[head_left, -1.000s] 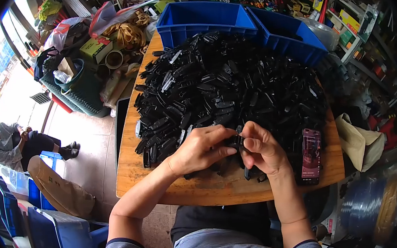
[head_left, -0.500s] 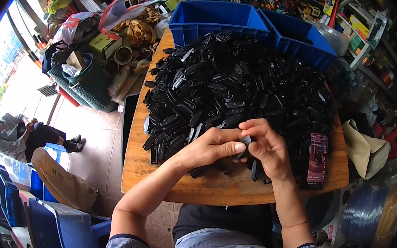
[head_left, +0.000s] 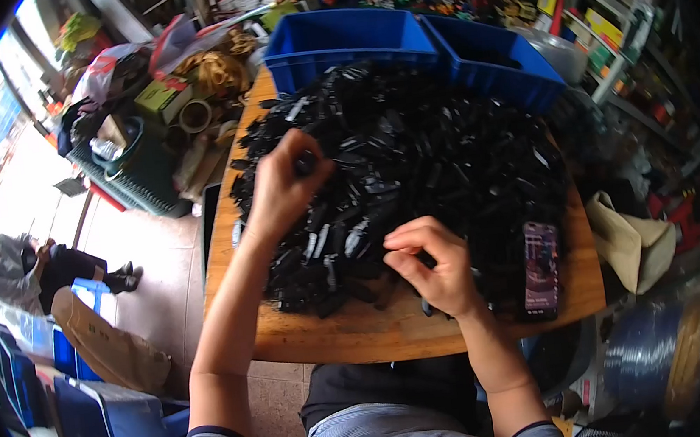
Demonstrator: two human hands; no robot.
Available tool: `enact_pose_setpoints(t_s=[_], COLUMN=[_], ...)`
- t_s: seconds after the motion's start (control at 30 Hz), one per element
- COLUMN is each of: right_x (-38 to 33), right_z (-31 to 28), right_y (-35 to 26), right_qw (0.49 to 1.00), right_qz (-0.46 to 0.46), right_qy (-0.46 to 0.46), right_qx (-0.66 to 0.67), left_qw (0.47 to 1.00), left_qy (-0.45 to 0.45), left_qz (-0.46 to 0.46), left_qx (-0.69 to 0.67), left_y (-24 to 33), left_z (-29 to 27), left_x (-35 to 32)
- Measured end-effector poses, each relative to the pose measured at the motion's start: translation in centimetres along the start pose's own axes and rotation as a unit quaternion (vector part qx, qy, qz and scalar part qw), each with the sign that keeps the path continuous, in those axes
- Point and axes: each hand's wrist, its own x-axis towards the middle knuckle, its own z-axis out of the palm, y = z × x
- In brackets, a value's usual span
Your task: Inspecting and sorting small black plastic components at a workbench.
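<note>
A broad heap of small black plastic parts (head_left: 428,146) covers most of the wooden table (head_left: 303,337). My left hand (head_left: 285,183) reaches over the heap's left side, its fingers curled round a small dark piece; the fingers hide most of it, and motion blurs the hand. Closer to me, my right hand (head_left: 433,265) hovers above the heap's near edge. Its fingers are loosely bent, with thumb and fingertips slightly apart and no part visible between them.
Two blue bins stand behind the heap, one at the left (head_left: 350,60) and one at the right (head_left: 505,74). A phone (head_left: 541,271) lies near the table's right edge. Left of the table are a dark green basket (head_left: 137,177) and a seated person (head_left: 26,265).
My hands were together over the near edge, fingering a small dark part. They have separated: the left went forward and left over the heap, while the right moved slightly left.
</note>
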Motion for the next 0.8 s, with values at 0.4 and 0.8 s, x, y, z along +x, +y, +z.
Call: enact_pose_setpoints(t_s=[0.4, 0.8], right_x=[-1.9, -1.0], right_z=[-9.6, -11.3], right_y=[3.5, 2.7], right_qw=[0.864, 0.906], right_qz=[0.168, 0.194], right_qy=[-0.016, 0.072], right_qx=[-0.475, -0.370], left_qw=[0.979, 0.666], left_qy=[0.012, -0.158], left_qz=[0.029, -0.254], left_qx=[0.204, -0.684], left_y=[-1.6, 2.1], left_z=[2.0, 2.6], left_x=[0.4, -3.7])
